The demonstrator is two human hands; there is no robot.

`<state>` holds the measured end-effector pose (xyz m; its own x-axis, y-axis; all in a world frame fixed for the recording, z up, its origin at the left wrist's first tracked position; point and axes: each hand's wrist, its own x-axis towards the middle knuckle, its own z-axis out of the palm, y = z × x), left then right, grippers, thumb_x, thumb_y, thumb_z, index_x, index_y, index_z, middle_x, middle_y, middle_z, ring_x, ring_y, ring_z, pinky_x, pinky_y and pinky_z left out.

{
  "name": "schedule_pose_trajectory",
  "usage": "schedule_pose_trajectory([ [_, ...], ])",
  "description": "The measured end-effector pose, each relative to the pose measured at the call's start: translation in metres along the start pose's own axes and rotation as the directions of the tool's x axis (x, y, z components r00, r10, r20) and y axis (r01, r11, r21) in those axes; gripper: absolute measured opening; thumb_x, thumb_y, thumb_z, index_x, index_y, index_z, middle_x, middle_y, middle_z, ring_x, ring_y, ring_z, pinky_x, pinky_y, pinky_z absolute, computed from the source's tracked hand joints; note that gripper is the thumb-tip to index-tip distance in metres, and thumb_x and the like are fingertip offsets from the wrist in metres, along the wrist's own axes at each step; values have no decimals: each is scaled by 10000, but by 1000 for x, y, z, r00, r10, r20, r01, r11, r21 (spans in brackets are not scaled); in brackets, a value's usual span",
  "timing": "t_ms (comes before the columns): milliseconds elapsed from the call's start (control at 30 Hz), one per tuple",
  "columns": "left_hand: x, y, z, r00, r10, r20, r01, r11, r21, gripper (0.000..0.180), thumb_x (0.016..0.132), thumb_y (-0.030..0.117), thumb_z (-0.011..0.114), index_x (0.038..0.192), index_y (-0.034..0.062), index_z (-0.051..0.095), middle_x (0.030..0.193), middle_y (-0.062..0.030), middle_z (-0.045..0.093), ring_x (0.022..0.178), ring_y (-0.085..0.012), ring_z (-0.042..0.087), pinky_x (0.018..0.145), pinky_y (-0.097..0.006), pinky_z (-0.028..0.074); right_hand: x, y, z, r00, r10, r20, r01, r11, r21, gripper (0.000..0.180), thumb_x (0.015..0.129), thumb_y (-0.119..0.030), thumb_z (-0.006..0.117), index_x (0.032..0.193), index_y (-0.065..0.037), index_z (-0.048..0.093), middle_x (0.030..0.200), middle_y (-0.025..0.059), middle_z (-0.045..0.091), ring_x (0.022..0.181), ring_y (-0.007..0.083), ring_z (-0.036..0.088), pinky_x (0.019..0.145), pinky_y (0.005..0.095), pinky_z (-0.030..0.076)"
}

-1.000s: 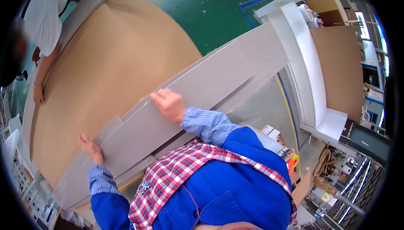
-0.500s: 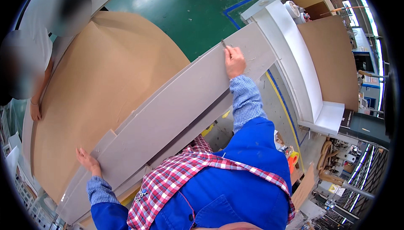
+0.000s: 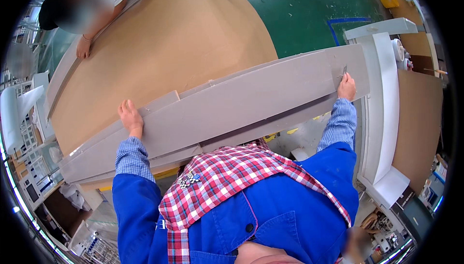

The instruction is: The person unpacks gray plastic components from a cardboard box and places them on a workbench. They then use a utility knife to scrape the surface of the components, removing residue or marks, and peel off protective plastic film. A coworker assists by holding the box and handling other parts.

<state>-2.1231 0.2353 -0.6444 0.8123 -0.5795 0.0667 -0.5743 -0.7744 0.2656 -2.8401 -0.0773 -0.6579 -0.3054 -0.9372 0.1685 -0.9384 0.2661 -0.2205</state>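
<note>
A long grey panel (image 3: 232, 97) lies across in front of me on top of other grey strips. My left hand (image 3: 130, 118) rests at its far edge toward the left end, fingers stretched out and holding nothing. Close to the panel's right end, my right hand (image 3: 346, 87) is closed around a small, flat metal blade (image 3: 344, 69). The blade's tip points away from me over the panel face. Its handle, if it has one, is hidden in my fingers, and I cannot tell whether the tip touches the surface.
Beyond the panel is a large brown board (image 3: 169, 56) with a curved outline. A co-worker's hand (image 3: 83, 47) touches its left edge. White curved pieces (image 3: 386, 109) and another brown board (image 3: 418, 128) stand to the right. Green floor (image 3: 304, 12) shows at the far side.
My view has turned, so the panel lies more level across it. My right hand has moved with the blade from the far edge toward the panel's right end. My left hand stays at the far edge.
</note>
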Motion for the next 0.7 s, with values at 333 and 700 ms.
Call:
schedule_pose_trajectory([
  [333,-131,239,11,642,729,239,-712,682,-167,611,882,464,481,1346,72,419,1483,-160,237,1389,-304,161,1108,-517,87,-20,7,-8,993,51,-106,-73,975,-212,202,836,-230,541,970,-101,617,949,150,611,895,338,595,764,446,483],
  [700,-148,235,-4,-81,963,257,-718,122,-685,563,815,363,584,1268,40,499,1432,-157,351,1352,-326,276,1121,-482,146,-108,-75,-23,999,37,-4,-37,998,55,496,881,-439,540,1189,-51,568,1153,134,587,1045,324,536,891,405,430],
])
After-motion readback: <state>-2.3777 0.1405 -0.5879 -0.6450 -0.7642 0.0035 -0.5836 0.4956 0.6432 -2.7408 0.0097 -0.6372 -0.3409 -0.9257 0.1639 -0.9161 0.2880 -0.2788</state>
